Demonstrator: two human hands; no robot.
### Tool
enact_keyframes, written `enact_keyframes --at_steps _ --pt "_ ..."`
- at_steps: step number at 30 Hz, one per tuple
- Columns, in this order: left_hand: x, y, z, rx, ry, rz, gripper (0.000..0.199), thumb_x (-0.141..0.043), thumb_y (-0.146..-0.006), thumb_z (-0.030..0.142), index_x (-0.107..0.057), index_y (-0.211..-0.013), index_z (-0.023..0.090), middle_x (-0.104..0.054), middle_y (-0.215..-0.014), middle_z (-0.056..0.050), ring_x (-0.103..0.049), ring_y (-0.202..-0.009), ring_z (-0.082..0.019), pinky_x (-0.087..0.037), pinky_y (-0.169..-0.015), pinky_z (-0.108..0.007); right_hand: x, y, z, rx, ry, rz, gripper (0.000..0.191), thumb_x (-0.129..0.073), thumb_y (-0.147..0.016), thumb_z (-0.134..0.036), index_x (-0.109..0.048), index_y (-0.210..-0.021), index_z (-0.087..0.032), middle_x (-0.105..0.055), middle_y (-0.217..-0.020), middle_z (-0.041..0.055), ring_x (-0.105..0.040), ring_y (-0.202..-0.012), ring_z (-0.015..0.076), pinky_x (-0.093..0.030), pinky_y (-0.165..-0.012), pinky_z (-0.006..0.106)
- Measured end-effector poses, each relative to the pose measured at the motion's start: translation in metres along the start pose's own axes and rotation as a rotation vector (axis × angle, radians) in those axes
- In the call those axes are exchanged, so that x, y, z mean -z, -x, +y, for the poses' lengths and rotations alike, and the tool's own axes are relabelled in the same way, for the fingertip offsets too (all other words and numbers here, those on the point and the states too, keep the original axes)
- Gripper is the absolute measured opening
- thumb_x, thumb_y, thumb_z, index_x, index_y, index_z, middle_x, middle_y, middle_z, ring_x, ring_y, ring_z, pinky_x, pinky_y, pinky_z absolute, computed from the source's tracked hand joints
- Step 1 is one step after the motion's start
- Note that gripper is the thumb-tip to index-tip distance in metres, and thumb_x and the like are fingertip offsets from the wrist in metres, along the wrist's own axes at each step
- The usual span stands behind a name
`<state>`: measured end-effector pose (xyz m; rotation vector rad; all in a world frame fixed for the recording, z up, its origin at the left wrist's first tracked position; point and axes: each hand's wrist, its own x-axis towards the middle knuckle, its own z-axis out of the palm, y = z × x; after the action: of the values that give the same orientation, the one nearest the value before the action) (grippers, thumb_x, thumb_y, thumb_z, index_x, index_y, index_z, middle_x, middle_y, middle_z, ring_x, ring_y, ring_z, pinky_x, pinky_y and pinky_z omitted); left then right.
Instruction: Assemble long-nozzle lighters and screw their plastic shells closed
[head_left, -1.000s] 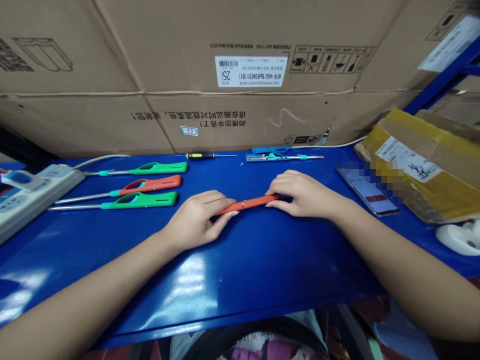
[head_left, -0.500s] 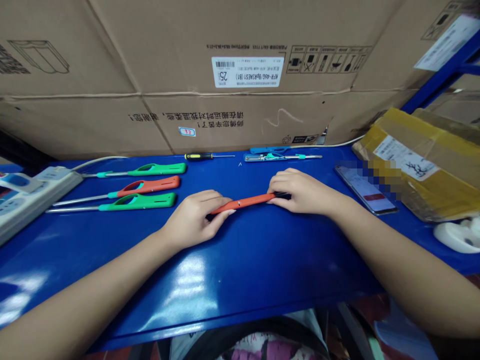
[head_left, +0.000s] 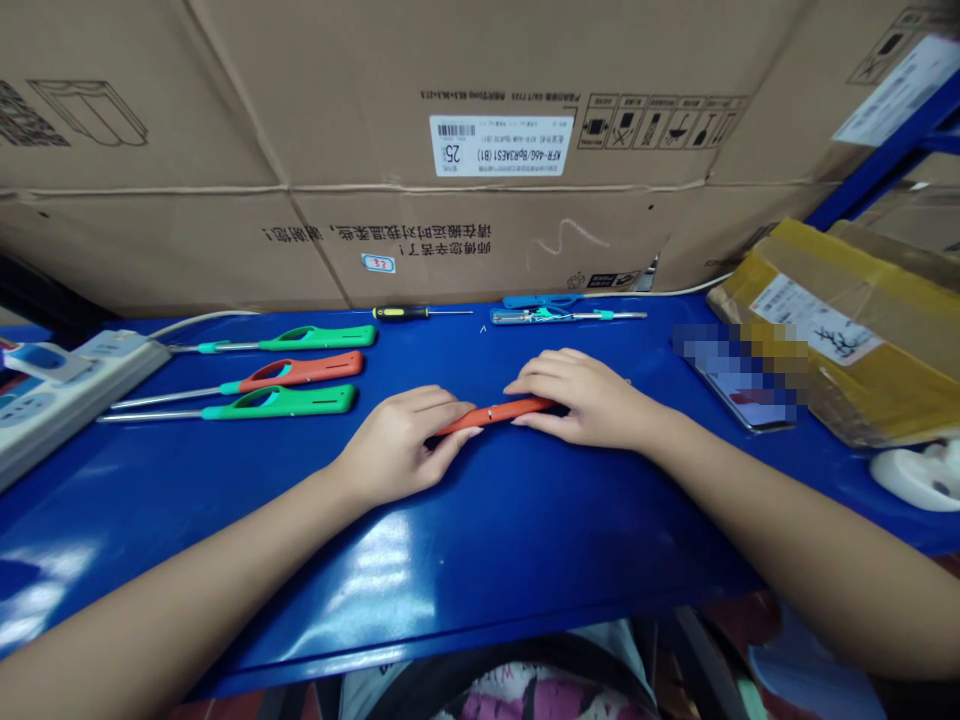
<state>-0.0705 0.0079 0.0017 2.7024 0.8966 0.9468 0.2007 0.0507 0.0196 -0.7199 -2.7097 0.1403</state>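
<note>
An orange lighter (head_left: 495, 413), seen edge-on, is held level above the blue table. My left hand (head_left: 409, 440) pinches its left end between thumb and fingers. Around its right end, the fingers and thumb of my right hand (head_left: 581, 400) are closed. Both ends are hidden inside my hands. To the left lie long-nosed lighters: a green lighter (head_left: 319, 337) at the back, an orange lighter (head_left: 307, 370) in the middle and another green lighter (head_left: 285, 402) in front. Behind my hands are a yellow-and-black screwdriver (head_left: 401, 313) and an opened blue lighter (head_left: 555, 315) with its inner parts showing.
A large cardboard box (head_left: 300, 130) walls off the back of the blue table (head_left: 510, 560). A white power strip (head_left: 67, 385) is at the left. On the right are a phone (head_left: 742, 385), a taped carton (head_left: 862, 350) and a white object (head_left: 919, 475).
My right hand has slid left along the orange lighter and now covers the black part at its right end. My left hand keeps its hold, shifted slightly right in view.
</note>
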Motion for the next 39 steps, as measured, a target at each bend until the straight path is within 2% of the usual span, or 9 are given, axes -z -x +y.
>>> enact_keyframes --at_steps 5,9,12,15,17,22,25,30,39 --pt "-0.003 0.000 0.003 0.018 0.001 -0.015 0.023 -0.059 -0.098 0.024 -0.070 -0.113 0.012 -0.075 -0.094 -0.010 -0.066 -0.080 -0.019 -0.054 -0.074 -0.030 -0.012 -0.004 -0.014 0.010 -0.051 0.090 0.016 -0.054 -0.098 -0.025 -0.067 -0.094 -0.016 -0.069 -0.090 0.0078 -0.058 -0.082 0.0214 -0.045 -0.075 0.034" --pt "-0.004 -0.002 0.003 0.105 0.049 0.010 0.023 -0.061 -0.097 0.030 -0.073 -0.112 0.016 -0.076 -0.096 -0.008 -0.069 -0.085 -0.019 -0.054 -0.079 -0.030 -0.011 -0.004 -0.014 -0.035 -0.059 0.115 0.015 -0.054 -0.098 -0.024 -0.066 -0.093 -0.017 -0.068 -0.088 0.0081 -0.057 -0.083 0.0219 -0.046 -0.074 0.034" --pt "-0.004 -0.006 0.005 0.321 0.188 0.086 0.025 -0.068 -0.093 0.037 -0.076 -0.106 0.018 -0.078 -0.098 -0.007 -0.071 -0.084 -0.018 -0.054 -0.081 -0.028 -0.009 -0.003 -0.009 -0.082 -0.119 0.125 0.016 -0.054 -0.099 -0.025 -0.067 -0.095 -0.016 -0.069 -0.090 0.0080 -0.059 -0.085 0.0218 -0.047 -0.076 0.035" --pt "-0.004 -0.010 0.009 0.636 0.471 0.154 0.035 -0.068 -0.090 0.044 -0.074 -0.111 0.016 -0.076 -0.085 -0.004 -0.065 -0.062 -0.013 -0.054 -0.064 -0.024 -0.007 -0.004 -0.004 -0.083 -0.137 0.106 0.025 -0.048 -0.102 -0.026 -0.069 -0.091 -0.016 -0.070 -0.090 0.0091 -0.059 -0.085 0.0217 -0.048 -0.079 0.036" --pt "-0.005 -0.013 0.013 0.807 0.677 0.180 0.040 -0.070 -0.087 0.046 -0.072 -0.113 0.015 -0.072 -0.073 -0.002 -0.059 -0.051 -0.010 -0.051 -0.053 -0.022 -0.007 -0.004 -0.003 -0.072 -0.124 0.081 0.029 -0.047 -0.103 -0.031 -0.070 -0.097 -0.015 -0.071 -0.093 0.0099 -0.060 -0.087 0.0221 -0.049 -0.081 0.037" --pt "-0.006 -0.018 0.021 1.050 0.939 0.234 0.039 -0.079 -0.076 0.041 -0.075 -0.102 0.012 -0.071 -0.063 -0.003 -0.054 -0.046 -0.009 -0.045 -0.044 -0.019 -0.006 -0.004 -0.011 -0.028 -0.010 0.040 0.048 -0.058 -0.096 -0.053 -0.066 -0.123 -0.014 -0.073 -0.113 0.0127 -0.064 -0.101 0.0264 -0.050 -0.088 0.041" --pt "-0.005 -0.020 0.026 1.140 1.037 0.244 0.034 -0.079 -0.073 0.036 -0.076 -0.096 0.011 -0.070 -0.061 -0.003 -0.052 -0.044 -0.007 -0.041 -0.042 -0.017 -0.010 -0.005 -0.017 0.045 0.094 0.033 0.045 -0.056 -0.098 -0.050 -0.066 -0.123 -0.015 -0.072 -0.118 0.0137 -0.067 -0.100 0.0265 -0.051 -0.083 0.040" --pt "-0.003 -0.019 0.032 1.255 1.140 0.223 0.023 -0.074 -0.078 0.032 -0.077 -0.090 0.012 -0.065 -0.056 0.000 -0.044 -0.041 -0.004 -0.029 -0.037 -0.013 -0.017 -0.006 -0.024 0.111 0.191 0.129 0.036 -0.048 -0.104 -0.037 -0.068 -0.120 -0.012 -0.074 -0.119 0.0138 -0.072 -0.093 0.0242 -0.054 -0.073 0.037" --pt "-0.004 -0.018 0.031 1.262 1.224 0.234 0.021 -0.073 -0.078 0.029 -0.077 -0.087 0.012 -0.063 -0.057 0.000 -0.045 -0.043 -0.004 -0.029 -0.038 -0.013 -0.016 -0.003 -0.022 0.106 0.129 0.173 0.033 -0.051 -0.103 -0.037 -0.070 -0.117 -0.014 -0.077 -0.117 0.0106 -0.075 -0.097 0.0230 -0.057 -0.077 0.035"
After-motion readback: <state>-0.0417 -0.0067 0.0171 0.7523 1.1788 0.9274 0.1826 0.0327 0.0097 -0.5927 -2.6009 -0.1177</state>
